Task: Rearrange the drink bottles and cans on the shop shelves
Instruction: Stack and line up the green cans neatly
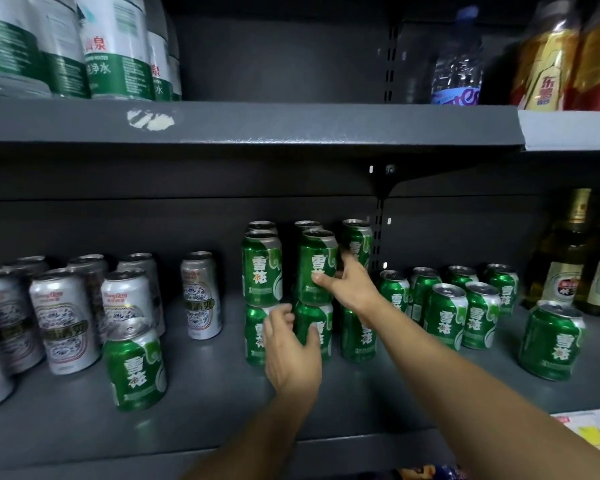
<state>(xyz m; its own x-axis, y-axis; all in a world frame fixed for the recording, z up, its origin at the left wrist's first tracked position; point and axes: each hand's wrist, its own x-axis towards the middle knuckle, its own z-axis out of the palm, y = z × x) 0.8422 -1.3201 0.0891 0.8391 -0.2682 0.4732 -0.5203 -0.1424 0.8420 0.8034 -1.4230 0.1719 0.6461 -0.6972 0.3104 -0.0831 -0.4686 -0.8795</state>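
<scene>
Green cans stand stacked two high at the middle of the lower shelf. My right hand grips the upper green can of the middle stack, thumb on its front and fingers round its right side. My left hand hovers with loosely spread fingers in front of the lower green cans; I cannot tell whether it touches them. More green cans stand in a group to the right. One green can stands alone at the front left, another at the front right.
Silver cans fill the shelf's left side, with one taller silver can apart from them. Glass bottles stand at the far right. The upper shelf carries water bottles and gold bottles.
</scene>
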